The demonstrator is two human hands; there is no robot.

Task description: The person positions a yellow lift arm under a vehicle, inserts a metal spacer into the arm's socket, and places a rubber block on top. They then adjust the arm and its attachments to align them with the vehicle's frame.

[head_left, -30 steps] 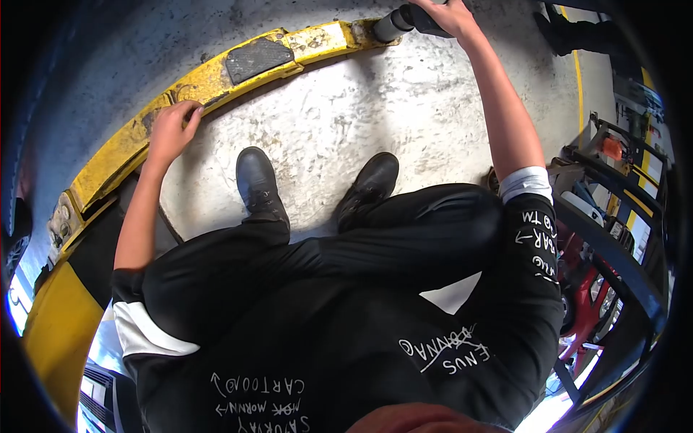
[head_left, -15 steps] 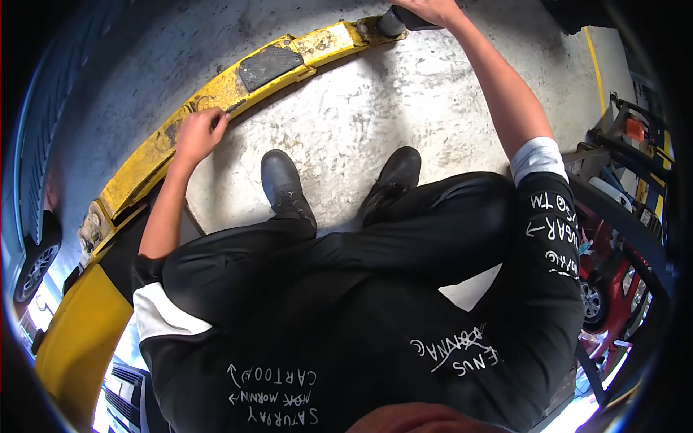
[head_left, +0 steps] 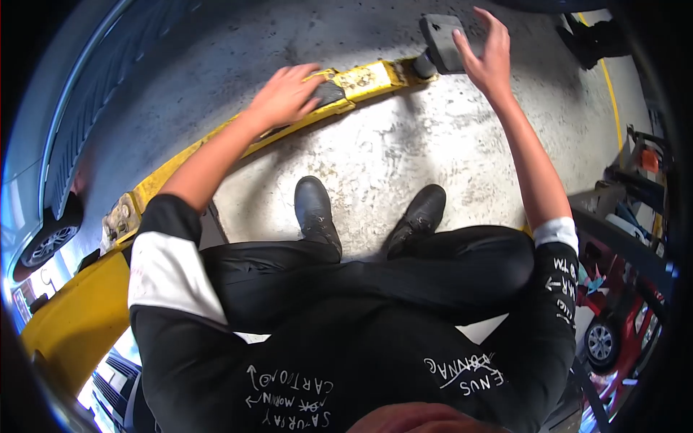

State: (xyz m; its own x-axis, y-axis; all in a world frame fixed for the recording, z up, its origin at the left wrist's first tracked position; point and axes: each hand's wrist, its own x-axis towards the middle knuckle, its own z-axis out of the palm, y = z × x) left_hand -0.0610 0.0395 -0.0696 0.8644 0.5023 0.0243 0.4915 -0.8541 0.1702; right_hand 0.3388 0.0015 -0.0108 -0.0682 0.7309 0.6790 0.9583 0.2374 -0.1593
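My left hand point(head_left: 287, 97) lies over the yellow lift arm point(head_left: 369, 79), fingers stretched out across its black rubber patch point(head_left: 330, 94). My right hand point(head_left: 492, 61) is open, thumb and fingers apart, beside the grey rectangular lift pad point(head_left: 446, 45). The thumb overlaps the pad's right edge in this view. A short dark cylinder point(head_left: 424, 66) sits under the pad at the arm's far end.
A light-coloured vehicle point(head_left: 68, 94) stands to the left, with its wheel point(head_left: 52, 242) low down. My black boots point(head_left: 312, 206) rest on the worn concrete floor point(head_left: 375, 159). Dark shapes like a shoe and trouser leg point(head_left: 595, 40) show at upper right. A red car point(head_left: 621, 325) stands behind dark racking.
My left hand has moved forward and right along the lift arm, its fingers spreading. My right hand has opened off the lift pad, which now shows. The view has shifted.
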